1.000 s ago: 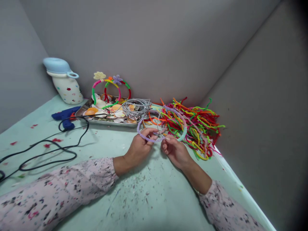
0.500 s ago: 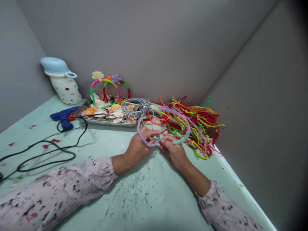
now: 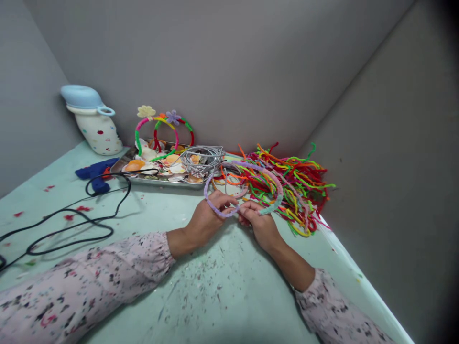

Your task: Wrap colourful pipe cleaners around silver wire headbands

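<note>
Between my hands is a hoop wrapped in fuzzy pipe cleaner point(image 3: 275, 177), pastel pink and mint green on the right, lilac along the top and left. My left hand point(image 3: 214, 210) is closed on its lilac lower-left part, fingers curled inward. On the other side, my right hand point(image 3: 256, 220) pinches the lower end beside the mint-green stretch, thumb on top. The fingertips of both hands nearly meet at the bottom of the loop, and they hide what lies between them. Behind the hoop spreads a heap of loose, bright pipe cleaners point(image 3: 294, 174).
A metal tray point(image 3: 168, 183) holds shells, a coil of grey wire point(image 3: 201, 160) and two finished-looking hoops with flowers point(image 3: 138, 136). Left of it lie a blue glue gun point(image 3: 93, 172) with a looping black cord point(image 3: 68, 236) and a white bottle point(image 3: 98, 131) with blue lid. Walls close off the back.
The fingers of my left hand, stretched toward the right before, have drawn in around the lilac part. The hoop and my right hand have barely moved.
</note>
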Demonstrator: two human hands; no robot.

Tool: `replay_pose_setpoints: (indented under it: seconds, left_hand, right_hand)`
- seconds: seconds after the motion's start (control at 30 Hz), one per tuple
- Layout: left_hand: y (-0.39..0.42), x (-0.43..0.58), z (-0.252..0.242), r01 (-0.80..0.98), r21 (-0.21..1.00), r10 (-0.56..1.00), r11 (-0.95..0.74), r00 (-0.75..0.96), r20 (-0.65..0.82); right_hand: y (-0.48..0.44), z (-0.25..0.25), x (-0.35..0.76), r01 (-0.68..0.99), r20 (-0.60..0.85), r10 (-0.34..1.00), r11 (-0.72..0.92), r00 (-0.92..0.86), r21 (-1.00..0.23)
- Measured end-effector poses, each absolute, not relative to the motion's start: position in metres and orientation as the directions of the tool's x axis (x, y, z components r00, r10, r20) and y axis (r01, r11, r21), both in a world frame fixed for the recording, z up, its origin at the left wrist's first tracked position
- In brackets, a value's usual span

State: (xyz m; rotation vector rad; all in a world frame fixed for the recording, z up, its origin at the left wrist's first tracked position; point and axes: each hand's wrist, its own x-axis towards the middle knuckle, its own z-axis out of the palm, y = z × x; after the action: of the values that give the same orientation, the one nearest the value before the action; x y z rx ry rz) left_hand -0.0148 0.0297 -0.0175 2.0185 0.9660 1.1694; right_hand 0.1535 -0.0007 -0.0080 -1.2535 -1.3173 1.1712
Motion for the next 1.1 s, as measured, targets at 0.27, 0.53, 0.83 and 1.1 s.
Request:
replay_pose_setpoints:
  seconds: [0.27,0.53,0.83,1.1]
  left_hand:
    - [0.029,-0.015,-0.015,0.272,0.797,0.824,-0.54,0.361,0.436]
    - [0.027,-0.015,-0.013,0.229,0.815,0.819,-0.532,0.383,0.427]
    - [0.03,-0.014,-0.022,0.194,0.842,0.826,-0.504,0.394,0.403]
    - [0.026,-0.013,-0.011,0.239,0.856,0.849,-0.458,0.402,0.342]
  right_hand:
    - [0.0,-0.01,0.155,0.137,0.068,0.996,0.074,-0.051,-0.988]
    - [0.001,-0.01,0.156,0.164,0.093,0.992,0.105,-0.08,-0.981]
    - [0.002,-0.012,0.156,0.149,0.074,0.994,0.085,-0.079,-0.985]
    - [0.003,-0.013,0.157,0.189,0.089,0.991,0.107,-0.101,-0.976]
